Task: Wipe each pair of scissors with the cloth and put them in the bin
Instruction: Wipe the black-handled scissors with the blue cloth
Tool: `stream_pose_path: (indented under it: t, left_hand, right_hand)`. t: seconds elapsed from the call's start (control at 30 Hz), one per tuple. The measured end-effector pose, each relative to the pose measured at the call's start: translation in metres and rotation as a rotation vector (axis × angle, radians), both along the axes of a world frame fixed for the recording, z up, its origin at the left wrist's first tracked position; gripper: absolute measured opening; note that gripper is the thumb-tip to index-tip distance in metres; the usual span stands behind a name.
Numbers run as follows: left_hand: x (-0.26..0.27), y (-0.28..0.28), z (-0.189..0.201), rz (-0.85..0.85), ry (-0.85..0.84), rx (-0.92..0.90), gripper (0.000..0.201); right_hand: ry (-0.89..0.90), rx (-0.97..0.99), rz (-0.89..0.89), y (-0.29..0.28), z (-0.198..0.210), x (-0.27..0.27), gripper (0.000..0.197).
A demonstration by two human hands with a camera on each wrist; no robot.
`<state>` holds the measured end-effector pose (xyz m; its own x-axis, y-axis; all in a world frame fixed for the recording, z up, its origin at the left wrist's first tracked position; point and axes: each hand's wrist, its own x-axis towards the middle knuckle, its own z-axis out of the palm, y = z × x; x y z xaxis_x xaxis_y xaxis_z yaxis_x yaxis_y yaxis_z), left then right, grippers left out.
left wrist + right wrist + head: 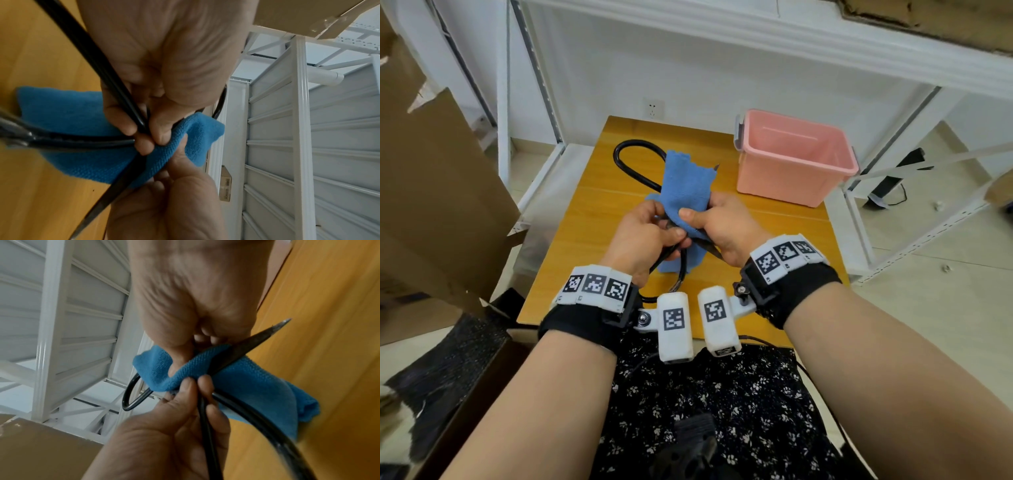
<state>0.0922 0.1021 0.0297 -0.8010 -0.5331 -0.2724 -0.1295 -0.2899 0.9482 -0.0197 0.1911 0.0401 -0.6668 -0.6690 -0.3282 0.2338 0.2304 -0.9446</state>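
wiping step: best to keep the left hand [645, 236] firm on the scissors [125, 104] handle loops and drag the cloth [685, 192] along the blade away from the fingers. right hand [722, 226] fingers pinch cloth round the blade, left fingers curl on the handles; bin [794, 159] sits beyond the right fingertips, apparently empty

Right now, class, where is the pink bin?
In the head view the pink bin stands at the wooden table's far right corner, beyond the right hand, apparently empty.

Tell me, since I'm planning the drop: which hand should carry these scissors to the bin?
Left. The left hand already grips the scissors; the right hand holds only the cloth, though the bin sits rightward.
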Motion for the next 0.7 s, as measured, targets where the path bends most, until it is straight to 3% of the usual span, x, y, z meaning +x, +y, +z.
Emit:
stream_pose_path:
  t: [0.2, 0.37, 0.5, 0.6, 0.7]
  left_hand:
    - [-0.003, 0.007, -0.001, -0.012, 0.015, 0.022, 0.023]
    - [-0.011, 0.018, 0.004, -0.075, 0.029, 0.022, 0.02]
    - [-0.006, 0.012, 0.0, -0.09, 0.045, -0.005, 0.018]
    - [-0.004, 0.01, -0.002, -0.079, 0.067, 0.001, 0.022]
    - [-0.006, 0.009, -0.001, -0.08, 0.07, -0.037, 0.024]
  right_hand:
    - [0.093, 0.064, -0.08, -0.002, -0.015, -0.003, 0.021]
    - [0.292, 0.233, -0.217, 0.001, -0.013, -0.009, 0.048]
    - [0.092, 0.091, -0.036, 0.011, -0.006, -0.017, 0.039]
    - [0.127, 0.006, 0.145, 0.016, 0.0, -0.014, 0.032]
    - [0.158, -0.037, 0.085, 0.015, -0.001, -0.01, 0.027]
